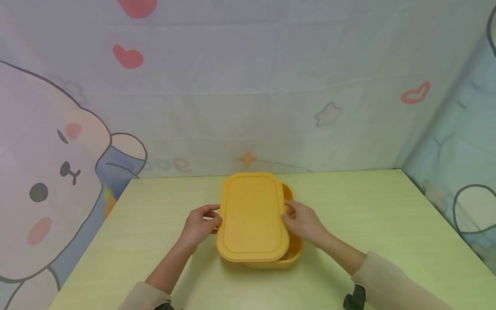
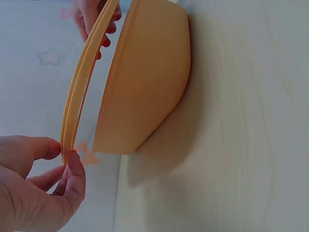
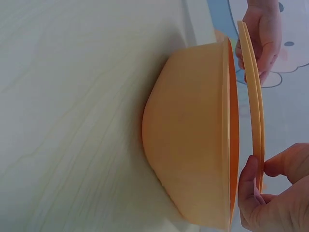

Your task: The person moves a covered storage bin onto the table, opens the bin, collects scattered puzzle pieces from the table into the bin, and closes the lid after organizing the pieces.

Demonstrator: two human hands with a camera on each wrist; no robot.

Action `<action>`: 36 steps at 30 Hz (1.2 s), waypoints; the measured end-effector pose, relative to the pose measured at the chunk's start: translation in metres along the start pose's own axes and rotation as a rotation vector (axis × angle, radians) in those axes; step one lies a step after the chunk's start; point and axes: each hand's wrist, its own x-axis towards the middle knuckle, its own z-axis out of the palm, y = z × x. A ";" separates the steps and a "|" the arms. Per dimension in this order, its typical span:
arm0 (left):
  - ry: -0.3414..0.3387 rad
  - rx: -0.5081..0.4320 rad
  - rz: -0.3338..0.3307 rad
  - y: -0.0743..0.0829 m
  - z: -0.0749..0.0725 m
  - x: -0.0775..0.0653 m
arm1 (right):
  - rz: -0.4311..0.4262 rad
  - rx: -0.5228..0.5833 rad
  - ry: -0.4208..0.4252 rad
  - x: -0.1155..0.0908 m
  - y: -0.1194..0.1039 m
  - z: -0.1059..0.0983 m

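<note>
A yellow rectangular lid [image 1: 252,217] with rounded corners is held between both hands, above a yellow plastic container [image 1: 297,252]. My left hand [image 1: 200,224] pinches the lid's left edge between thumb and fingers. On the opposite edge, my right hand [image 1: 304,221] pinches with thumb and fingers. Both wrist views show a gap between the lid [image 2: 77,92] and the container [image 3: 193,130]. Seen from the head, the lid sits shifted left, so the container's right side shows past it. The container stands upright on the table; most of its inside is hidden.
The pale yellow-green table [image 1: 372,215] reaches back to a cloth backdrop [image 1: 217,86] printed with hearts, stars and a cartoon animal. Another printed cloth [image 1: 465,142] hangs along the right side. Dark bands [image 1: 354,297] sit at the sleeve cuffs.
</note>
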 end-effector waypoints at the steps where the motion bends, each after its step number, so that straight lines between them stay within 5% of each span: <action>1: 0.000 -0.003 -0.003 0.000 0.002 0.001 | 0.002 0.002 -0.002 0.000 0.002 0.000; 19: -0.016 -0.035 0.006 0.004 0.026 0.005 | 0.109 0.206 -0.077 -0.004 0.020 -0.017; 36: -0.045 0.010 0.006 -0.001 0.033 0.008 | 0.121 0.211 -0.117 -0.003 0.032 -0.014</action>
